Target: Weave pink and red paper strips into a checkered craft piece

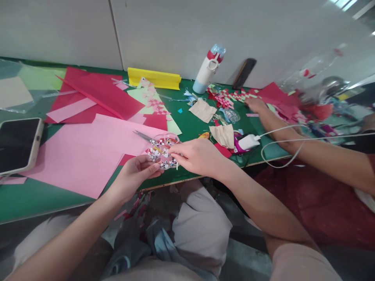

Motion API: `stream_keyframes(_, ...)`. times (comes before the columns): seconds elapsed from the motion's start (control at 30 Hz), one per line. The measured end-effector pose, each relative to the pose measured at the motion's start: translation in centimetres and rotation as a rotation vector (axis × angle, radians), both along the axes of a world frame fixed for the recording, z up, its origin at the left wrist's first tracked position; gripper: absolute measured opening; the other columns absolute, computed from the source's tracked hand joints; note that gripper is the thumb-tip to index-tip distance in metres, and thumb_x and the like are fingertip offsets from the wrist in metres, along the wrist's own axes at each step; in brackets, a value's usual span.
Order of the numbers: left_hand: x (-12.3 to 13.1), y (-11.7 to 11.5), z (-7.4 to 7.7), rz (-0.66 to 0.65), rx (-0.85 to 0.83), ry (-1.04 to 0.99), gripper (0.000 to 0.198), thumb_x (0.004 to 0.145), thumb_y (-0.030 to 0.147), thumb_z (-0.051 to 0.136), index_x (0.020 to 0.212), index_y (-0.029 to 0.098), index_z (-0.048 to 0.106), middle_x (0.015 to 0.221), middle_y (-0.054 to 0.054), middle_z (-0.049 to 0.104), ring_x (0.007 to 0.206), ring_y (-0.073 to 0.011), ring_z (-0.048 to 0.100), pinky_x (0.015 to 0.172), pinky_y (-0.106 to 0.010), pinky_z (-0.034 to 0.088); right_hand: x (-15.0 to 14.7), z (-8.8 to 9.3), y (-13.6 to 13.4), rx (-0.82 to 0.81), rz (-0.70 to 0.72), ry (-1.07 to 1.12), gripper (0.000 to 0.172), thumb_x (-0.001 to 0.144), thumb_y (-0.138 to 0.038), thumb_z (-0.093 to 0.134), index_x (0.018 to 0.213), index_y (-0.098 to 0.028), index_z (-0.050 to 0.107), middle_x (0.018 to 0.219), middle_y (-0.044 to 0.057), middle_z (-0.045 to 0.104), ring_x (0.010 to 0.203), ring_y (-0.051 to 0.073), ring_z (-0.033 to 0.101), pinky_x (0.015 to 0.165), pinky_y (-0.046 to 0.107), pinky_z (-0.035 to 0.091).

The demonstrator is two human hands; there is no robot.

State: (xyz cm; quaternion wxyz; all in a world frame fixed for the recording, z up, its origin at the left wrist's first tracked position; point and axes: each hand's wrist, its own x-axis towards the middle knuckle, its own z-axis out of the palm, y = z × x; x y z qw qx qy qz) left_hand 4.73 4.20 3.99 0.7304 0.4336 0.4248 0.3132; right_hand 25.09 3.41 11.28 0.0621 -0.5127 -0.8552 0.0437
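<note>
A round clear box of googly eyes [163,150] sits at the near edge of the green table [35,197]. My left hand [137,174] grips its near rim from below. Resting on the box's right side, my right hand [195,155] has its fingertips among the eyes. Scissors [143,136] lie just behind the box on a large pink paper sheet [84,156].
A phone [17,144] lies at far left. Red paper [96,93], a yellow folded strip [155,78] and a white bottle [208,69] stand farther back. A white glue gun [246,142] with its cable lies right. Another person's arm [281,128] reaches over woven paper scraps.
</note>
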Motion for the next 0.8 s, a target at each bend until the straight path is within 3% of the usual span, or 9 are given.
stream_keyframes(0.13, 0.0, 0.0, -0.1, -0.008, 0.011, -0.001, 0.043, 0.071, 0.040, 0.079, 0.102, 0.014, 0.066, 0.095, -0.006, 0.072, 0.083, -0.0151, 0.069, 0.082, -0.028, 0.057, -0.6, 0.1, 0.1, -0.070, 0.015, -0.069, 0.026, 0.091, -0.021, 0.047, 0.100, -0.021, 0.071, 0.084, 0.004, 0.075, 0.074, 0.019, 0.067, 0.057, 0.028, 0.028)
stream_keyframes(0.3, -0.1, 0.1, -0.4, 0.004, 0.018, 0.005, 0.041, 0.070, 0.040, 0.079, 0.097, 0.013, 0.066, 0.090, -0.005, 0.073, 0.082, -0.0151, 0.069, 0.083, -0.028, 0.057, -0.7, 0.1, 0.2, -0.149, 0.005, -0.074, 0.031, 0.089, -0.021, 0.047, 0.110, -0.020, 0.070, 0.089, 0.007, 0.075, 0.076, 0.020, 0.066, 0.059, 0.028, 0.030)
stream_keyframes(0.47, -0.2, 0.1, -0.4, -0.006, 0.029, 0.006, 0.037, 0.071, 0.038, 0.079, 0.093, 0.013, 0.065, 0.083, -0.003, 0.072, 0.080, -0.0141, 0.069, 0.082, -0.026, 0.057, -0.6, 0.0, 0.6, -0.197, 0.008, 0.074, 0.026, 0.088, -0.021, 0.052, 0.102, -0.019, 0.073, 0.077, 0.004, 0.071, 0.070, 0.016, 0.061, 0.059, 0.026, 0.030)
stream_keyframes(0.63, -0.2, 0.1, -0.6, -0.009, 0.032, 0.011, 0.035, 0.073, 0.039, 0.078, 0.093, 0.013, 0.064, 0.082, -0.002, 0.073, 0.079, -0.0134, 0.070, 0.080, -0.024, 0.057, -0.5, -0.2, 1.1, -0.264, -0.047, 0.208, 0.018, 0.085, -0.023, 0.061, 0.096, -0.018, 0.075, 0.058, -0.002, 0.058, 0.054, 0.010, 0.047, 0.059, 0.024, 0.029)
stream_keyframes(0.8, -0.1, 0.1, -0.6, -0.010, 0.029, 0.003, 0.036, 0.072, 0.040, 0.078, 0.091, 0.013, 0.063, 0.083, -0.002, 0.073, 0.080, -0.0127, 0.070, 0.079, -0.023, 0.057, -0.4, -0.9, 1.5, -0.268, -0.080, 0.318, 0.011, 0.082, -0.021, 0.066, 0.085, -0.016, 0.076, 0.052, -0.006, 0.048, 0.051, 0.007, 0.039, 0.057, 0.023, 0.027)
